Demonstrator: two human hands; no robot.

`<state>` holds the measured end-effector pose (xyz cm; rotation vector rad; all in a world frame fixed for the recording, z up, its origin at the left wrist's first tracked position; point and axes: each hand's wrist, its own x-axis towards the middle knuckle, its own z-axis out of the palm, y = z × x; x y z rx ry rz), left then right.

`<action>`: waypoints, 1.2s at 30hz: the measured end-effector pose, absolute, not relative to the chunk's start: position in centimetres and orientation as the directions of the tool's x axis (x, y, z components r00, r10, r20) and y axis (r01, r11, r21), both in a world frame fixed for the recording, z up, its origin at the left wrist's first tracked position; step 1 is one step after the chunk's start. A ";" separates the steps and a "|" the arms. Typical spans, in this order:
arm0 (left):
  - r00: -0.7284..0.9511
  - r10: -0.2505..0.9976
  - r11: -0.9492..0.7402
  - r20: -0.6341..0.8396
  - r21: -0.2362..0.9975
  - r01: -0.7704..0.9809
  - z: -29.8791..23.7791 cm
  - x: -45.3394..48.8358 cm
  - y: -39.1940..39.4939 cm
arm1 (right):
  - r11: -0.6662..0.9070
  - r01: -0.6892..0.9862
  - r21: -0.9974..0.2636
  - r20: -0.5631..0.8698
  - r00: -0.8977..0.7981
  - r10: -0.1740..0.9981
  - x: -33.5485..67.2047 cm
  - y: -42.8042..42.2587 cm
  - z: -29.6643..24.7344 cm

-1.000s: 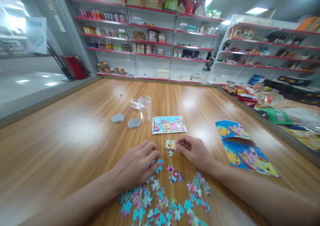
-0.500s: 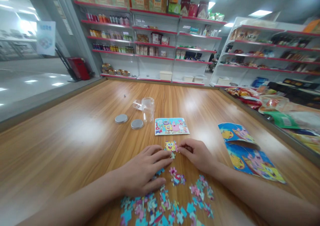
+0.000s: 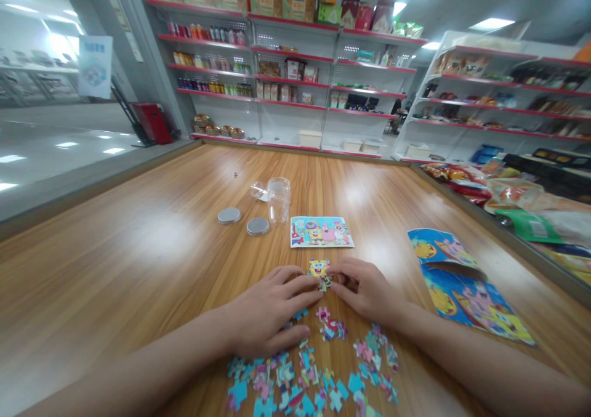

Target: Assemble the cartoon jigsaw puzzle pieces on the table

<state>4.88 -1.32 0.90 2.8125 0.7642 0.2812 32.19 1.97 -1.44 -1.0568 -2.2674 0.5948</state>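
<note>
A small joined section of jigsaw puzzle with a yellow cartoon face lies between my hands. My left hand rests palm down with its fingers spread, fingertips at the section's lower left edge. At the right edge, the bent fingers and thumb of my right hand close on the puzzle's edge pieces; the fingers partly hide what they grip. Just below the face sits a greenish puzzle piece. Nearer me are a small pink and red cluster and many loose puzzle pieces, some covered by my left hand.
Beyond the puzzle lies a picture card. Clear plastic jars stand behind two silver lids. A folded blue printed sheet lies to the right. Packaged goods line the table's right side, and shelves stand behind.
My right fingers have shifted slightly toward the lower right edge of the joined section. The greenish piece shows more fully. My left hand stays flat; the whole view has shifted a little.
</note>
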 end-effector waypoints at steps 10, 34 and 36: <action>0.847 0.510 -0.849 0.146 0.245 0.469 0.7 4.9 -1.3 | 0.592 0.565 -0.574 0.273 -0.550 0.789 32.1 1.8 -0.8; 0.841 0.503 -0.854 0.202 0.266 0.447 0.8 4.9 -1.4 | 0.582 0.575 -0.575 0.261 -0.545 0.797 32.3 1.9 -1.1; 0.838 0.500 -0.856 0.217 0.269 0.441 0.8 4.9 -1.4 | 0.581 0.575 -0.576 0.258 -0.546 0.797 32.3 1.9 -1.0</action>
